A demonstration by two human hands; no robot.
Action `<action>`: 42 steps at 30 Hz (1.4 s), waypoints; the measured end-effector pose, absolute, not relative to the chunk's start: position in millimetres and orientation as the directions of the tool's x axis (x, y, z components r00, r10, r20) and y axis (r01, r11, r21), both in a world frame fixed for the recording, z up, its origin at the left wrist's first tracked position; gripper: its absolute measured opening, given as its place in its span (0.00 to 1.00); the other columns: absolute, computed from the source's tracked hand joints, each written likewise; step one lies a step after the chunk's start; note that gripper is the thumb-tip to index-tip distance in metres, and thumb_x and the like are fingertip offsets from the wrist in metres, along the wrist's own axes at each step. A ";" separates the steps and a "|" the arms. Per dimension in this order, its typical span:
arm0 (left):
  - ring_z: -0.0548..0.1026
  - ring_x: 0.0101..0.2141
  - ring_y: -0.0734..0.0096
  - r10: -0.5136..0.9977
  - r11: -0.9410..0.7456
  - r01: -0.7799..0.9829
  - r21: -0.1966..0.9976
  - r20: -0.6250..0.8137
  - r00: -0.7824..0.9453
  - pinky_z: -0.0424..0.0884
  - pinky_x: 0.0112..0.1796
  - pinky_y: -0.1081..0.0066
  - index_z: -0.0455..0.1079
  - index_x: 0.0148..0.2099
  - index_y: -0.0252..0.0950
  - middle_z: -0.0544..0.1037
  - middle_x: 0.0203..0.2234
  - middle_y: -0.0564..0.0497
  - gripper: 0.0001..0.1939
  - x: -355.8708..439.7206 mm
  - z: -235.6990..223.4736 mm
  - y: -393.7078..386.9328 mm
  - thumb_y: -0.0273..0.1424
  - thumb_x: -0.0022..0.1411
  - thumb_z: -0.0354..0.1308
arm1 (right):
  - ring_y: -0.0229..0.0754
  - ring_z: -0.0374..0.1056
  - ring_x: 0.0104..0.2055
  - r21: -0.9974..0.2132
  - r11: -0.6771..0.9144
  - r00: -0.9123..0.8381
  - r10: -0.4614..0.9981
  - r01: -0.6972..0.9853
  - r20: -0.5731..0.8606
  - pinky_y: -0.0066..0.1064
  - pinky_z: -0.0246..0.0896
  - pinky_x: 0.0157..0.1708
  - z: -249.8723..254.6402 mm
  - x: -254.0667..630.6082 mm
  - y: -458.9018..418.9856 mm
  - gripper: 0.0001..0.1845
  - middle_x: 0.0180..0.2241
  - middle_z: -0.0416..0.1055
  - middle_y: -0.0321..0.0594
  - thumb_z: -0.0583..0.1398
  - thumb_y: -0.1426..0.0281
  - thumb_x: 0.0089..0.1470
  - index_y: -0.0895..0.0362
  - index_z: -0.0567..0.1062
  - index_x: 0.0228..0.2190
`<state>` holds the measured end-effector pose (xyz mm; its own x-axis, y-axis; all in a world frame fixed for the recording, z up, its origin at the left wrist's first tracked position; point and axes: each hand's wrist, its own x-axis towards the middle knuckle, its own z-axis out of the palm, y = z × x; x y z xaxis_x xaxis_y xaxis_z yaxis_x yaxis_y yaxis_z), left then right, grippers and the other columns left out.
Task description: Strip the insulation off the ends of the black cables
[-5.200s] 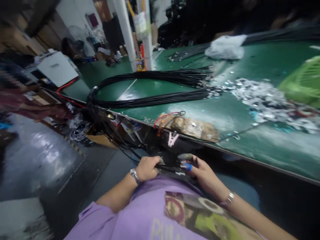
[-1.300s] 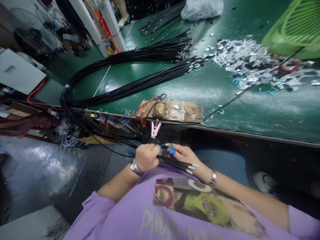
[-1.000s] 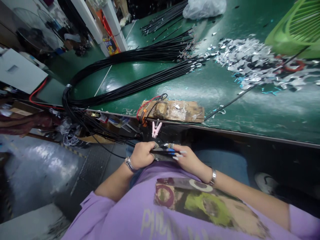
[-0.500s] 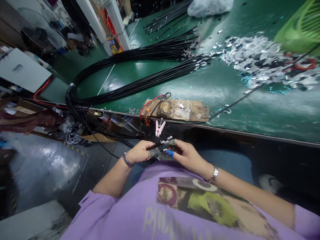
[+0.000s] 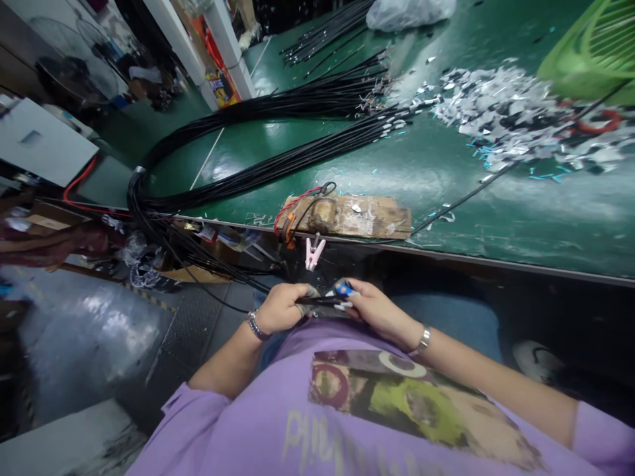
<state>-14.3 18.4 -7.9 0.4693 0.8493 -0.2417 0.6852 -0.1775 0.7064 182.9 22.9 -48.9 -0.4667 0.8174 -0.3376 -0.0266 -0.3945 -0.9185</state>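
Note:
Close to my lap, my left hand is closed round several black cables, its thumb along the top. The cables' whitish ends point right, where my right hand pinches at them with a blue-covered fingertip. Grey coverings wrap some of my other fingertips. From my left hand the cables trail left toward the table's edge. Just beyond my hands, a pink clip hangs at the front of a wooden block, which has red and black wires at its left end.
A long looped bundle of black cables lies on the green table and droops over its front edge. White and silver scraps are heaped at right, near a green basket. A clear plastic bag lies at the back.
My right hand's blue-covered finger has come up onto the cable ends, which now lie flatter and point right. My left hand still grips the cables. The view has shifted slightly.

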 end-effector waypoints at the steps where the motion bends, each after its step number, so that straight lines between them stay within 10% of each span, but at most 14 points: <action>1: 0.71 0.24 0.75 0.851 -0.139 0.660 0.739 -0.251 0.461 0.62 0.28 0.78 0.69 0.27 0.34 0.74 0.19 0.55 0.07 -15.8 -8.2 18.7 0.21 0.50 0.51 | 0.32 0.53 0.19 -0.959 -0.282 -0.446 0.860 -0.016 -0.245 0.26 0.52 0.19 -48.4 184.4 22.7 0.17 0.21 0.63 0.32 0.57 0.54 0.49 0.56 0.66 0.26; 6: 0.67 0.19 0.79 0.820 -0.039 0.592 0.805 -0.312 0.479 0.61 0.25 0.79 0.66 0.24 0.33 0.70 0.15 0.58 0.07 -20.8 -7.3 19.7 0.19 0.49 0.50 | 0.38 0.65 0.31 -0.941 0.320 -0.407 0.879 0.115 0.249 0.29 0.62 0.30 -49.2 187.1 21.8 0.10 0.34 0.70 0.41 0.55 0.72 0.50 0.55 0.70 0.37; 10: 0.67 0.19 0.79 0.810 -0.028 0.589 0.808 -0.327 0.487 0.61 0.25 0.80 0.66 0.24 0.33 0.70 0.14 0.58 0.07 -20.9 -4.6 21.3 0.19 0.48 0.50 | 0.40 0.68 0.33 -0.878 0.443 -0.402 0.848 0.179 0.346 0.31 0.64 0.34 -47.4 184.4 20.7 0.10 0.31 0.72 0.40 0.53 0.76 0.48 0.54 0.70 0.33; 15: 0.70 0.23 0.75 0.906 -0.139 0.688 0.712 -0.188 0.378 0.62 0.26 0.77 0.69 0.27 0.34 0.74 0.19 0.55 0.06 -13.0 -14.5 12.2 0.22 0.46 0.52 | 0.36 0.65 0.25 -0.993 0.053 -0.357 0.934 0.108 0.011 0.28 0.62 0.26 -45.2 180.3 24.2 0.08 0.26 0.72 0.35 0.57 0.72 0.43 0.54 0.68 0.30; 19: 0.71 0.24 0.69 0.944 -0.317 0.854 0.412 0.051 0.326 0.63 0.28 0.72 0.71 0.30 0.36 0.75 0.21 0.51 0.09 0.4 -32.4 -1.5 0.25 0.44 0.52 | 0.35 0.63 0.21 -0.948 -0.318 -0.355 0.886 -0.002 -0.297 0.27 0.59 0.21 -50.3 177.9 28.3 0.15 0.21 0.68 0.32 0.62 0.67 0.35 0.55 0.65 0.28; 24: 0.71 0.25 0.67 0.911 -0.404 0.894 0.194 0.000 0.412 0.63 0.29 0.70 0.70 0.30 0.37 0.74 0.22 0.49 0.11 6.9 -38.3 -2.9 0.25 0.41 0.52 | 0.34 0.60 0.21 -0.924 -0.379 -0.320 0.871 0.041 -0.372 0.27 0.56 0.22 -53.0 180.1 30.9 0.14 0.18 0.64 0.29 0.61 0.69 0.31 0.54 0.64 0.26; 31: 0.71 0.24 0.69 0.826 -0.483 0.737 0.473 -0.034 0.563 0.63 0.28 0.72 0.70 0.30 0.37 0.74 0.20 0.51 0.09 -12.7 -33.7 7.1 0.25 0.46 0.51 | 0.30 0.51 0.18 -0.888 -0.460 -0.381 0.823 -0.012 -0.422 0.24 0.46 0.18 -52.3 179.5 36.5 0.10 0.16 0.59 0.27 0.60 0.71 0.30 0.56 0.65 0.22; 36: 0.70 0.22 0.75 0.932 -0.221 0.580 0.784 -0.005 0.362 0.65 0.26 0.76 0.68 0.28 0.35 0.73 0.19 0.52 0.09 -23.3 -27.9 5.3 0.35 0.54 0.55 | 0.28 0.44 0.16 -0.804 -0.593 -0.464 0.727 -0.052 -0.506 0.24 0.39 0.16 -58.1 175.5 29.9 0.12 0.14 0.53 0.25 0.62 0.67 0.31 0.56 0.63 0.19; 42: 0.65 0.15 0.80 0.971 0.124 0.365 0.923 -0.188 0.146 0.62 0.20 0.78 0.62 0.23 0.34 0.68 0.12 0.55 0.21 -21.2 -19.3 2.6 0.46 0.55 0.56 | 0.34 0.57 0.22 -0.939 -0.332 -0.517 0.790 0.088 -0.329 0.28 0.55 0.25 -49.2 178.7 30.7 0.11 0.18 0.63 0.31 0.59 0.62 0.43 0.56 0.68 0.21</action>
